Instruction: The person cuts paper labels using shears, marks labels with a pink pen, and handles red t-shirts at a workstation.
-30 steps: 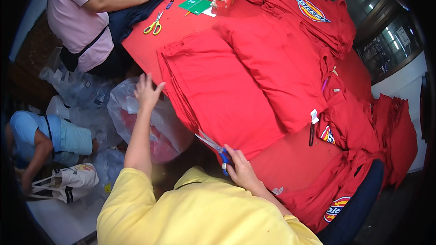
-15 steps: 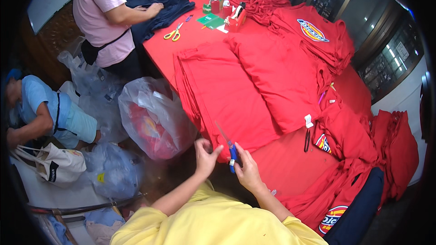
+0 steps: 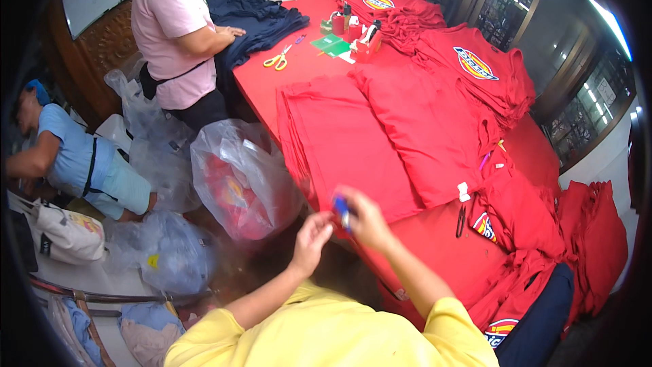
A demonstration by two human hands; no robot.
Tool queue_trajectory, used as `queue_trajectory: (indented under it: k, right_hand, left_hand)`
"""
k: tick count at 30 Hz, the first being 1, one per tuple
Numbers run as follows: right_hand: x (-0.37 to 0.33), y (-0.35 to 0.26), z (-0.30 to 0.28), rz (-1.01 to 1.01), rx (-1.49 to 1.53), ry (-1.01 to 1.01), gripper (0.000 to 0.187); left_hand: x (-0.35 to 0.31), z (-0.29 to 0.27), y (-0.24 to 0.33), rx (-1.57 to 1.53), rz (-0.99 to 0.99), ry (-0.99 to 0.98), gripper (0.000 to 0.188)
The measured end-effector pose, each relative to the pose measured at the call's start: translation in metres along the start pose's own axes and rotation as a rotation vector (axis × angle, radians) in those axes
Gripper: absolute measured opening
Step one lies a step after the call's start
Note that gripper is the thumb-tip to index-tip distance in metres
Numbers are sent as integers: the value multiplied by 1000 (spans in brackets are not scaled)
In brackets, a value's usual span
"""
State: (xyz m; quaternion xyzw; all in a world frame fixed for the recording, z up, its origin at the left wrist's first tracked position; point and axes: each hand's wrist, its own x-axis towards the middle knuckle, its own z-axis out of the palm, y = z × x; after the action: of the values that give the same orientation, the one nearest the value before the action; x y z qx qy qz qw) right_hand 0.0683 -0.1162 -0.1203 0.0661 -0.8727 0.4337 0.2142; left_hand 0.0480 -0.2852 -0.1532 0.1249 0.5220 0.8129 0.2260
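In my right hand (image 3: 367,221), blurred by motion, are blue-handled thread snips (image 3: 341,211). Their blade is smeared and hard to make out. My left hand (image 3: 312,242) is close beside it, fingers curled and fingertips pinched together. Whatever lies between those fingertips is too small or hidden to tell. Both hands are over the near edge of the table, by the corner of a stack of folded red shirts (image 3: 350,146). A second puffed-up red shirt pile (image 3: 421,132) lies against that stack on the right.
Yellow-handled scissors (image 3: 276,61), a red tape dispenser (image 3: 367,42) and green card (image 3: 331,45) lie farther back on the red table (image 3: 255,85). A clear bag (image 3: 241,183) of red garments stands left of the table. One person (image 3: 173,34) handles dark cloth; another (image 3: 88,156) bends at left.
My right hand has swung up with the snips, and the blade has blurred. My left hand has shifted slightly and its fingers have drawn together. The whole view has shifted a little.
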Motion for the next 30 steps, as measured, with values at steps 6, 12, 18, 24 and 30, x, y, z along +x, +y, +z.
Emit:
queue_trajectory:
  k: [6, 12, 18, 24, 30]
  right_hand:
    - [80, 55, -185, 439, 679, 1044, 13]
    - [-109, 153, -327, 386, 524, 1516, 25]
    - [-128, 25, -161, 446, 612, 872, 33]
    - [-134, -43, -4, 833, 900, 423, 51]
    - [-130, -65, 5, 493, 191, 241, 59]
  left_hand:
    - [60, -32, -40, 524, 30, 205, 32]
    - [67, -22, -47, 363, -60, 165, 29]
    - [38, -6, -45, 107, -211, 176, 40]
    - [31, -5, -45, 236, -391, -246, 29]
    - [56, 10, 35, -57, -351, -215, 18]
